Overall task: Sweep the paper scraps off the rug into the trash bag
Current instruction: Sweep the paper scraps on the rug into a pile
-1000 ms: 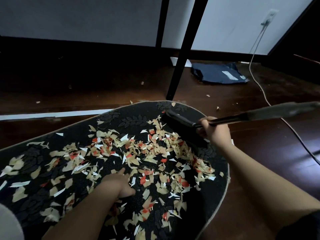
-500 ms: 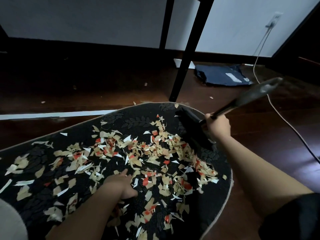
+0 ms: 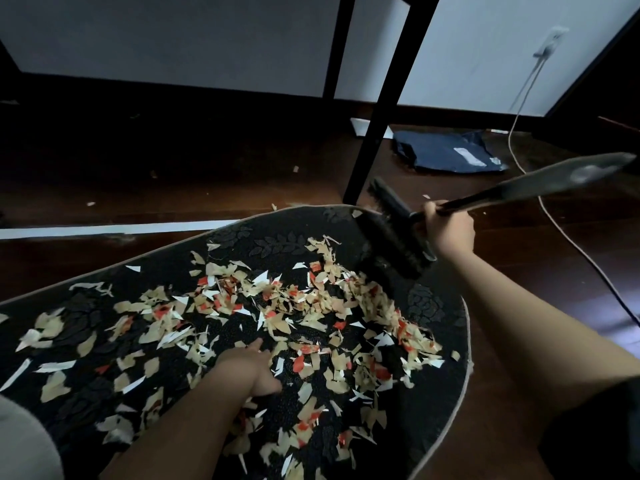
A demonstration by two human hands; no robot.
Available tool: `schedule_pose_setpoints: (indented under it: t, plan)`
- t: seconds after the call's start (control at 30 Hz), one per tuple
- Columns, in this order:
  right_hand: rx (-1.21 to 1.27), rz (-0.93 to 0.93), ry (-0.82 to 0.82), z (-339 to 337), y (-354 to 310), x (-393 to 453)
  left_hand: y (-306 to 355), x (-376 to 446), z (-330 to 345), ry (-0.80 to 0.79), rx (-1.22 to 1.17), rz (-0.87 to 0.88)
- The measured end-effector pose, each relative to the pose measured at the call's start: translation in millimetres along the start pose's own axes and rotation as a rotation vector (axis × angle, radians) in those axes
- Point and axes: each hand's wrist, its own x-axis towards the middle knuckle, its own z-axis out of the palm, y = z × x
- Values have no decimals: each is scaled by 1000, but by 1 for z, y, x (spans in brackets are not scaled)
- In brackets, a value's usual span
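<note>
1. Head view: the right hand (image 3: 448, 228) curls round the handle of a dark brush (image 3: 394, 237), close to the brush head. The bristles sit on the far right part of the rug (image 3: 270, 242), at the far edge of the litter, which suits a pull toward the near side.
2. The paper scraps (image 3: 277, 317), tan, white and red, lie across the middle and left of the dark patterned rug. They are thickest in a band just near of the brush and thinner toward the left edge.
3. The left hand (image 3: 249, 368) rests on the rug among the scraps, knuckles up with one finger pointing far; it holds nothing that I can see. I judge it is there to pin the rug so the brush does not drag it.
4. A dark blue bag (image 3: 446, 152) lies flat on the wooden floor (image 3: 173, 188) far right, well apart from the rug. It may be the trash bag, though I cannot tell for sure.
5. A black table leg (image 3: 377, 133) stands just beyond the rug's far edge, and a white cord (image 3: 554, 220) runs across the floor on the right.
6. As I judge it, the task is at an early stage: nearly all scraps are on the rug and none are in a bag.
</note>
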Motion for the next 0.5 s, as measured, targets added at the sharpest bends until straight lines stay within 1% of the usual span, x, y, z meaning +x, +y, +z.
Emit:
schedule_pose_setpoints:
  t: [0.1, 0.17, 0.23, 0.3, 0.4, 0.5]
  plan:
    - [-35, 90, -11, 17, -3, 2, -1, 0, -2, 9, 5, 6]
    - [-4, 102, -75, 28, -1, -1, 0, 0, -4, 5, 8, 7]
    - [45, 63, -178, 39, 5, -4, -2, 0, -5, 1, 11, 6]
    - [98, 24, -240, 43, 12, -6, -3, 0, -4, -4, -1, -4]
    - [200, 11, -261, 27, 11, -19, -5, -1, -1, 1, -8, -11]
    - [146, -138, -260, 7, 10, -24, -4, -2, 2, 5, 2, 5]
